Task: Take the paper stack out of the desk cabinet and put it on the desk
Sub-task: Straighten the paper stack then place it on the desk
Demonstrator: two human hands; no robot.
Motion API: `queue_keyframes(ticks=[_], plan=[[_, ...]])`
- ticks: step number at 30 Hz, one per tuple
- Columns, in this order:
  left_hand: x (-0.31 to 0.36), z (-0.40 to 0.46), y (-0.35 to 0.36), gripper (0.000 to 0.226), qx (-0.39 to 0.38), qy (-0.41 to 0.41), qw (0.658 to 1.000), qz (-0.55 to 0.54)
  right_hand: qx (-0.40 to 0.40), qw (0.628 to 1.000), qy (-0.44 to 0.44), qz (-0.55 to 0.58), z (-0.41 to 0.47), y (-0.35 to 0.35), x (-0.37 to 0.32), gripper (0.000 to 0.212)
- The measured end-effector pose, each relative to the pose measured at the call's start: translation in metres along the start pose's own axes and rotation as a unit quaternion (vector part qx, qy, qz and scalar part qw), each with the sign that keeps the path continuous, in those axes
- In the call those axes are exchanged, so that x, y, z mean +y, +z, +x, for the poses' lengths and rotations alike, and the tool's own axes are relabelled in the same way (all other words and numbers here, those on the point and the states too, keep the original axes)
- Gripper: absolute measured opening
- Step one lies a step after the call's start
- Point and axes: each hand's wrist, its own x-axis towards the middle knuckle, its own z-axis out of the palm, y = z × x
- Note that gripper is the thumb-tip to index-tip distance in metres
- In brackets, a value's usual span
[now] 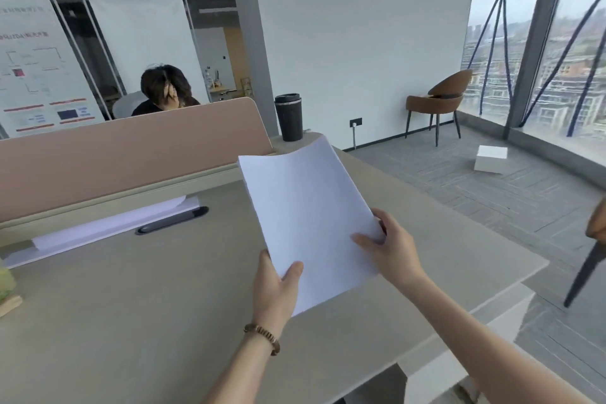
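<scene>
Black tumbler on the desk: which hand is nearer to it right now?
Right. The right hand holds the paper stack at its right edge, below the black tumbler; the left hand holds the bottom edge, farther from it.

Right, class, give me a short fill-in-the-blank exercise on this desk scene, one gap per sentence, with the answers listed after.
1. The paper stack is held by ____ hands, the left hand and the right hand.
2. The bracelet sits on the ____ wrist.
3. The dark tumbler stands on the desk at its far ____ corner.
4. The white box lies on the ____.

Answers: both; left; right; floor
</scene>
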Motion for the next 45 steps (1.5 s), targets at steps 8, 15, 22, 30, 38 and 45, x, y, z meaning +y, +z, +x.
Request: queue_keyframes(ticks=[8, 15, 22, 30, 38, 45], plan=[[0.003, 0.063, 0.078, 0.025, -0.012, -0.051, 0.998, 0.018, -0.054, 0.996, 0.022, -0.073, 0.104, -0.034, 0.045, 0.045], [-0.006, 0.108, 0.117, 0.029, -0.035, -0.089, 0.994, 0.049, -0.069, 0.991, 0.048, -0.101, 0.162, -0.037, 0.080, 0.042], [-0.005, 0.149, 0.147, 0.029, -0.040, -0.094, 0.991, 0.082, -0.069, 0.988, 0.061, -0.124, 0.209, -0.036, 0.101, 0.039], [-0.010, 0.177, 0.175, 0.024, -0.021, -0.082, 0.982, 0.170, -0.085, 0.979, 0.073, -0.168, 0.247, -0.040, 0.119, 0.041], [-0.021, 0.172, 0.202, 0.034, -0.015, -0.062, 0.937, 0.344, -0.109, 0.973, 0.078, -0.186, 0.255, -0.062, 0.129, 0.031], [-0.020, 0.170, 0.204, 0.056, -0.048, -0.077, 0.889, 0.449, -0.102, 0.967, 0.080, -0.220, 0.249, -0.073, 0.137, 0.029]])
